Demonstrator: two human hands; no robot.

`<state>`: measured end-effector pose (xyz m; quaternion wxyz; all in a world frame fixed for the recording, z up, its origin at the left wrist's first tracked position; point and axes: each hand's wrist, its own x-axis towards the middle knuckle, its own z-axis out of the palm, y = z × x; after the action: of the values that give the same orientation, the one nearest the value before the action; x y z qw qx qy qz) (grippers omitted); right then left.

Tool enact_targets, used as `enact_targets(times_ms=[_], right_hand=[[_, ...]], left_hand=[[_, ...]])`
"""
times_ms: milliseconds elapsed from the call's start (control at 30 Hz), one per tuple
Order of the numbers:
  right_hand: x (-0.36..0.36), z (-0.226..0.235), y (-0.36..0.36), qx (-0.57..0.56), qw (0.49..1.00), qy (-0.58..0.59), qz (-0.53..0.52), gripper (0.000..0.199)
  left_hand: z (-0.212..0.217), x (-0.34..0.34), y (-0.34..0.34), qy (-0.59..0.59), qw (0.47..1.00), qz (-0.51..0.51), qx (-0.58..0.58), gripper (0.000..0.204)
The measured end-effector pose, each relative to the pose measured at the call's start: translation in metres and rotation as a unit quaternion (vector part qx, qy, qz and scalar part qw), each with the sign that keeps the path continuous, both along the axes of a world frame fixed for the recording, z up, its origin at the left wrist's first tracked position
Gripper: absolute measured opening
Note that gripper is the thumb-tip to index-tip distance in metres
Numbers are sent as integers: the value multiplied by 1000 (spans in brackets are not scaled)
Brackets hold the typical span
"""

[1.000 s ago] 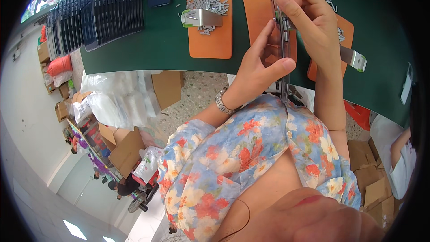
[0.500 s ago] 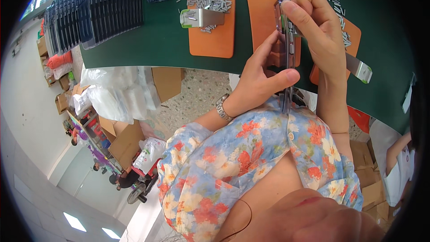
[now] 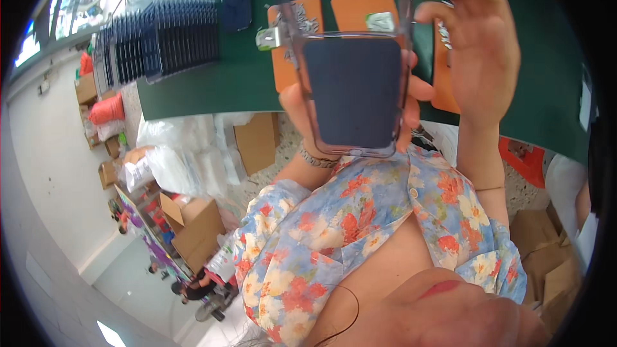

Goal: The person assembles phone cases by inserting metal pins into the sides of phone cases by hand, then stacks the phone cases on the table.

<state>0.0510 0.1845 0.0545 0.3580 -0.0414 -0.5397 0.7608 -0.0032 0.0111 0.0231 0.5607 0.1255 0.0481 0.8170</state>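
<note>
A clear phone case with a dark panel (image 3: 352,90) is held up with its broad side showing. My left hand (image 3: 297,114) grips it from behind, thumb side at the left edge and fingertips around the right edge. Beside the case's upper right corner, my right hand (image 3: 485,51) is raised with its fingers apart and loosely bent, holding nothing I can see. Behind the case, small silver metal pieces (image 3: 308,14) lie on an orange board (image 3: 286,77). A metal strip with a green end (image 3: 267,38) sticks out there, and a second orange board (image 3: 360,8) is partly covered.
A long row of upright phone cases (image 3: 160,38) stands on the green table (image 3: 186,93) at left, near a single flat case (image 3: 236,3). An orange board (image 3: 443,83) lies at right. Plastic bags (image 3: 173,167) and cardboard boxes (image 3: 196,234) sit beyond the near edge.
The phone case has turned from edge-on to its broad side and shifted left. My right hand has let go of its upper end and opened. The view has shifted slightly.
</note>
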Motion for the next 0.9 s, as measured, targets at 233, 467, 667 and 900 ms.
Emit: enact_targets(times_ms=[233, 467, 667, 900], right_hand=[[22, 13, -29, -157, 968, 72, 183, 44], [28, 12, -51, 249, 959, -83, -104, 53], [63, -4, -21, 306, 936, 30, -169, 37], [72, -82, 56, 285, 864, -338, -242, 16]], left_hand=[[-7, 32, -9, 64, 973, -159, -152, 110], [-5, 39, -31, 321, 909, -40, -263, 111], [-24, 36, -23, 408, 858, 75, -301, 118], [-52, 28, -7, 435, 841, 55, -318, 123]])
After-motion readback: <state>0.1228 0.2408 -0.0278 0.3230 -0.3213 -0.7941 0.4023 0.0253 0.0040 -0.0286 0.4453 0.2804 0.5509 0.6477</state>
